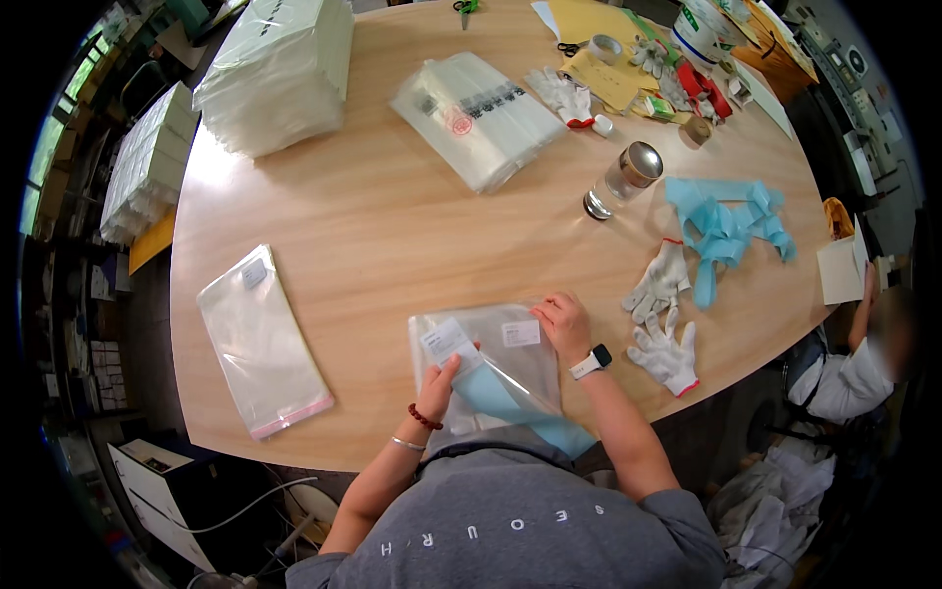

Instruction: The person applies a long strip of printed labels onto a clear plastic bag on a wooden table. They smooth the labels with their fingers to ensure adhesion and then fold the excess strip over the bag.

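A flat clear plastic bag (427, 329), perhaps one of a stack, lies at the table's near edge in front of me. My left hand (438, 389) is closed on a light blue label strip (496, 393), thumb on top. A white printed label (448, 341) shows at the strip's upper end, and the strip runs right across the bag toward my lap. My right hand (564, 326) has its fingers curled on the bag's upper right edge, pinching it. Beside those fingertips, a white label (521, 334) sits flat on the bag.
A bag stack (265, 344) lies left. Farther back are a tall wrapped stack (285, 74) and printed plastic bags (481, 118). To the right are a glass bottle (623, 180), crumpled blue strips (726, 221) and work gloves (664, 353). A person (854, 363) sits far right.
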`<state>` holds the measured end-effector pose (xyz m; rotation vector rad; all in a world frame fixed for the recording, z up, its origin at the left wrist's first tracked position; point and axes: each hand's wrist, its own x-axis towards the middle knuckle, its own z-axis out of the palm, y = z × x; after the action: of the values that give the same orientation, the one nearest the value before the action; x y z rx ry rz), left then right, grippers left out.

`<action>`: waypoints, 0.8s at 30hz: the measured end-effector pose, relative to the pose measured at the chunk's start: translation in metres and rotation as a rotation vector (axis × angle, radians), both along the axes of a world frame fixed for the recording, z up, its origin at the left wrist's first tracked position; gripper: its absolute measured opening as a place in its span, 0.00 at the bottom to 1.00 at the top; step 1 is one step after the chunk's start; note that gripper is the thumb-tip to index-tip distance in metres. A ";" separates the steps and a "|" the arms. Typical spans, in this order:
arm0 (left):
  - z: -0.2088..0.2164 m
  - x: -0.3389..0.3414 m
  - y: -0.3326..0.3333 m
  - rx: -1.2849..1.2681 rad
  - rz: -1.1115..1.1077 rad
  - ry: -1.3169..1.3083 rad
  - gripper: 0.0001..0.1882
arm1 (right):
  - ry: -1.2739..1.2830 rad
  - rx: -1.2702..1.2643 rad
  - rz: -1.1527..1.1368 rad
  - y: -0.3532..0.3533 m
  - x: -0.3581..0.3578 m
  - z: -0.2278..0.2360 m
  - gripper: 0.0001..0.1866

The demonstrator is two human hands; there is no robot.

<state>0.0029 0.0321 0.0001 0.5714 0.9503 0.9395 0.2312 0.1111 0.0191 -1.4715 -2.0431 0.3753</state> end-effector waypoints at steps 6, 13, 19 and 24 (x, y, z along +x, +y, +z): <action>0.009 -0.001 0.001 0.037 0.019 -0.002 0.21 | 0.175 0.061 0.012 -0.017 -0.012 0.017 0.03; 0.021 0.002 0.004 0.049 -0.020 -0.038 0.18 | 0.679 -0.830 0.340 -0.064 -0.022 -0.011 0.05; -0.009 0.011 -0.003 0.083 -0.055 0.094 0.17 | 0.586 -0.489 0.231 -0.050 -0.045 0.024 0.08; -0.038 0.002 -0.003 -0.134 -0.058 0.023 0.20 | 0.342 -0.252 0.308 -0.049 -0.044 0.026 0.15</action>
<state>0.0052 0.0288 -0.0377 0.4944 1.0041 0.8123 0.1873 0.0621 0.0452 -1.1267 -1.9891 0.9705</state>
